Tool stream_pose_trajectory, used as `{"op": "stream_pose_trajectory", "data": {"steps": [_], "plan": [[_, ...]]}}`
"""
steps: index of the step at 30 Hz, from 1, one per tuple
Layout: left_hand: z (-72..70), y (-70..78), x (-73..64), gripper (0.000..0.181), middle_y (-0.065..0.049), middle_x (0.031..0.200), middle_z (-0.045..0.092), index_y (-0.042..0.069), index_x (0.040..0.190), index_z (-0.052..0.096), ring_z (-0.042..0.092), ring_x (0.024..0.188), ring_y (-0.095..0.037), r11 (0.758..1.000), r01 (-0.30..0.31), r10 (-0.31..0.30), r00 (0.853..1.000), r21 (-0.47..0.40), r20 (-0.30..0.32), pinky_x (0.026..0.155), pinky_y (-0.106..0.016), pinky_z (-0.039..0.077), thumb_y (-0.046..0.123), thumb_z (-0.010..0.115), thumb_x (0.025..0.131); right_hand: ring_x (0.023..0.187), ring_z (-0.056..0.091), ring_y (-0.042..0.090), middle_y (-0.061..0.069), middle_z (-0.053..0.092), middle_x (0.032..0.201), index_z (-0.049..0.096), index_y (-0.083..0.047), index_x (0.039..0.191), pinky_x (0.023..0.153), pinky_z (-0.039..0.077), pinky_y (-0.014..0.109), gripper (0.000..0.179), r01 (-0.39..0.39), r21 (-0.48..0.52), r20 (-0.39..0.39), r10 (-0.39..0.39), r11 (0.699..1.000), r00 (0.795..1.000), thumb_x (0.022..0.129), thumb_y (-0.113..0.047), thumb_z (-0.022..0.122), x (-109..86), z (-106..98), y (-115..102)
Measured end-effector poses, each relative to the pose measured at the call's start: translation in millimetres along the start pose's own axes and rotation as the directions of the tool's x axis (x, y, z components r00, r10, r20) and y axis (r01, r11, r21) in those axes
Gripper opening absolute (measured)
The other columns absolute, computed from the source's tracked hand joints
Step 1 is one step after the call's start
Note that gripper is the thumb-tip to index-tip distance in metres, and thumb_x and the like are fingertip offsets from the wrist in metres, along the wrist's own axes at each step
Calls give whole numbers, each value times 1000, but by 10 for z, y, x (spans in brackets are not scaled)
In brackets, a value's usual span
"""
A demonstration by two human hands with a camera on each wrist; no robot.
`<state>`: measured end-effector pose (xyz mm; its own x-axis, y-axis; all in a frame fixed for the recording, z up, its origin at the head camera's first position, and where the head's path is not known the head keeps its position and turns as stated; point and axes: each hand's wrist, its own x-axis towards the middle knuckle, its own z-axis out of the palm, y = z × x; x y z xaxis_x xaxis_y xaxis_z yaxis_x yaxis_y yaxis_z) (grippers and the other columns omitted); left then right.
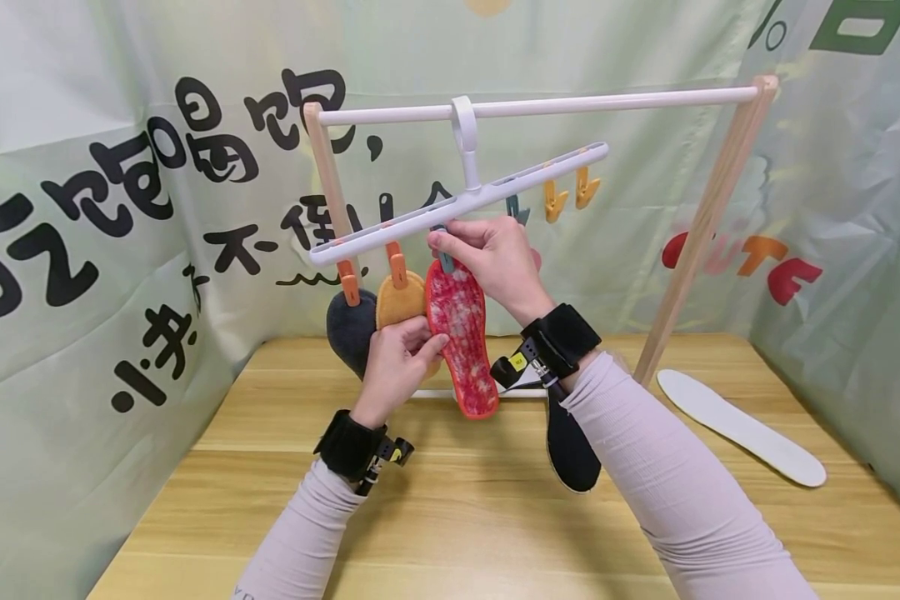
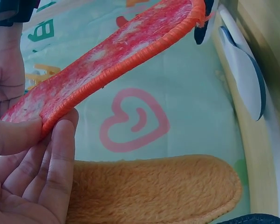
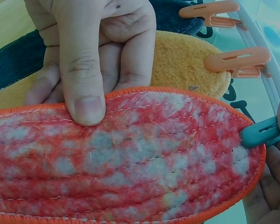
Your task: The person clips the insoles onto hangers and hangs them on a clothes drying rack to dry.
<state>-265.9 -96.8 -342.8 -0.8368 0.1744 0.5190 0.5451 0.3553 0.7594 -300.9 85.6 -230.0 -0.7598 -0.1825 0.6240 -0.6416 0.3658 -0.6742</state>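
A red-and-white insole with orange edging [image 1: 461, 350] hangs from a teal clip [image 3: 260, 132] on a tilted white hanger [image 1: 528, 172]. My left hand [image 1: 397, 362] pinches the insole's side edge between thumb and fingers. Up at the teal clip, my right hand [image 1: 506, 267] pinches the clip's upper part with thumb and fingers, while the clip's tip lies over the insole's top end. To the left, a tan fuzzy insole [image 2: 163, 189] and a dark insole [image 1: 347, 323] each hang from an orange clip [image 3: 237, 60]. My left hand partly covers the tan one.
The hanger hooks over the white bar [image 1: 615, 102] of a wooden-legged rack [image 1: 708, 233]. Farther right on it are another teal clip [image 1: 518, 210] and yellow clips [image 1: 553, 202]. A black insole [image 1: 573, 454] and a white insole [image 1: 742, 427] lie on the wooden table [image 1: 450, 517].
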Motion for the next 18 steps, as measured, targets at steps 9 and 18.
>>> {"op": "stream_pose_trajectory", "data": {"steps": [9,18], "plan": [[-2,-7,-3,6,-9,89,81,6,101,78,82,83,-28,1000,1,0,1000,-24,11,68,-21,59,12,76,101,105,81,20,11,84,107,82,-9,123,75,57,20,30,-14,33,1,14,999,1000,97,-25,82,-29,2,-11],[-5,-39,12,8,-12,90,80,5,104,78,82,83,-28,999,21,-21,1000,-39,14,70,-22,62,12,76,101,115,79,23,13,82,115,78,-9,131,98,63,38,36,-51,63,20,50,997,999,98,-25,80,-44,7,-4]]}}
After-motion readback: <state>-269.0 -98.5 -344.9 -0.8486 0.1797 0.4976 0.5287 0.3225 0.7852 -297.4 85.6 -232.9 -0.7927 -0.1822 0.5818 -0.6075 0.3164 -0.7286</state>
